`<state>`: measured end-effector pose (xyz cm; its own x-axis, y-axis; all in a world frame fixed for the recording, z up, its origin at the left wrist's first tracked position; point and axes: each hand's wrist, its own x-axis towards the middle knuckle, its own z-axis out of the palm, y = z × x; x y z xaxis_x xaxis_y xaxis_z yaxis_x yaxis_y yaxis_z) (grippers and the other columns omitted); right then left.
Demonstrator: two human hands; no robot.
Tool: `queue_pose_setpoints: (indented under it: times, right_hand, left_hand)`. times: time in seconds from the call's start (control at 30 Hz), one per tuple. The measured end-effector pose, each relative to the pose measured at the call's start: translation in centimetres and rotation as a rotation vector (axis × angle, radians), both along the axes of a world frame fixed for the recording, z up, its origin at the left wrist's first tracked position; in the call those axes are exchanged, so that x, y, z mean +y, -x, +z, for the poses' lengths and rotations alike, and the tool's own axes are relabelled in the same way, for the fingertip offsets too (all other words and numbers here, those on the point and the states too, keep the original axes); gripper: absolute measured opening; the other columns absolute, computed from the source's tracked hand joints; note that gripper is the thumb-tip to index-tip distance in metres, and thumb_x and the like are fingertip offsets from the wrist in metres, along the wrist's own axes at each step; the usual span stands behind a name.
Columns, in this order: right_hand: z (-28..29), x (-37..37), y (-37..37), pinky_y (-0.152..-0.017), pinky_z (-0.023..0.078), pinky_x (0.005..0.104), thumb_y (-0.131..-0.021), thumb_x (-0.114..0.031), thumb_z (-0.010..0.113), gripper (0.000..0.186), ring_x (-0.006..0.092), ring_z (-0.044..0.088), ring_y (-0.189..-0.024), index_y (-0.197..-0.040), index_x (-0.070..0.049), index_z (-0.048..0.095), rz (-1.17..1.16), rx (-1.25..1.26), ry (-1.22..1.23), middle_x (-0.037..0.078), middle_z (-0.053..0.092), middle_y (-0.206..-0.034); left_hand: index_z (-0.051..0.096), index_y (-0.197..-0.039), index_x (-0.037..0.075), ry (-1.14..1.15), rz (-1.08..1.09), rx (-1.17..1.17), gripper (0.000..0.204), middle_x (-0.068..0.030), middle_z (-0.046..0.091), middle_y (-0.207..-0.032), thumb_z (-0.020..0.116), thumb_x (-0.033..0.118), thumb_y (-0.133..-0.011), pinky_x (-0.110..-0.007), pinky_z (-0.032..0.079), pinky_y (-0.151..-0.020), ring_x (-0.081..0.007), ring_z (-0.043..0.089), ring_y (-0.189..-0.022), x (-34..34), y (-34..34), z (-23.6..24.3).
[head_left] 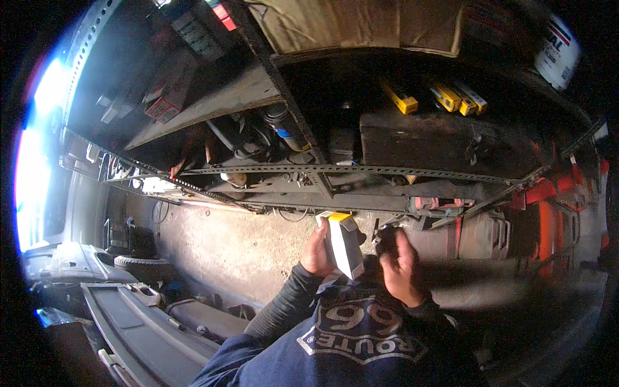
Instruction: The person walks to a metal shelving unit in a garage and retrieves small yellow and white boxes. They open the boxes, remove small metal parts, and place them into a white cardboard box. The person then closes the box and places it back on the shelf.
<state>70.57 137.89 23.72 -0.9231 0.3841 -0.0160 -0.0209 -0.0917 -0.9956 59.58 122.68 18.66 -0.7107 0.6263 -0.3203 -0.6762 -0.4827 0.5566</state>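
My left hand [315,251] grips a long white box [345,250] with a yellow top end, held upright-tilted in front of my chest. Just right of it, my right hand [402,264] is closed on a small dark object [386,237] with a bit of bright metal, too dark to make out. On the shelf above lie several narrow yellow boxes [449,97].
Dark metal shelving [348,171] crosses above my hands, holding a black canister [280,129], a cardboard sheet [361,26] and a white container [556,51]. At lower left are loose grey panels [129,322] and a tire [145,263]; red metal equipment [556,206] stands at right.
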Motion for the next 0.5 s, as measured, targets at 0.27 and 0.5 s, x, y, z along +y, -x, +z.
queue_pose_setpoints:
  times: [0.27,0.5]
  right_hand:
    - [3.3,3.3,0.2,-0.072,0.054,0.0359,-0.076,-0.012,0.079,0.034,0.0256,0.063,-0.085,-0.107,-0.009,0.066,0.180,0.365,-1.025,0.010,0.059,-0.098]
    - [1.2,1.6,1.6,-0.065,0.054,0.0368,-0.082,-0.006,0.076,0.024,0.0298,0.066,-0.079,-0.102,-0.005,0.064,0.112,0.389,-0.830,0.011,0.064,-0.092]
  left_hand:
    - [0.058,-0.123,0.006,0.092,0.046,0.006,0.050,-0.0071,0.068,-0.105,0.047,0.050,-0.101,-0.034,0.056,-0.083,-0.0184,0.068,-0.091,1.9,1.3,1.1]
    - [0.059,-0.119,0.009,0.047,0.113,-0.047,0.049,-0.0060,0.067,-0.100,0.046,0.053,-0.102,-0.033,0.056,-0.077,-0.0177,0.066,-0.085,2.9,2.2,2.6]
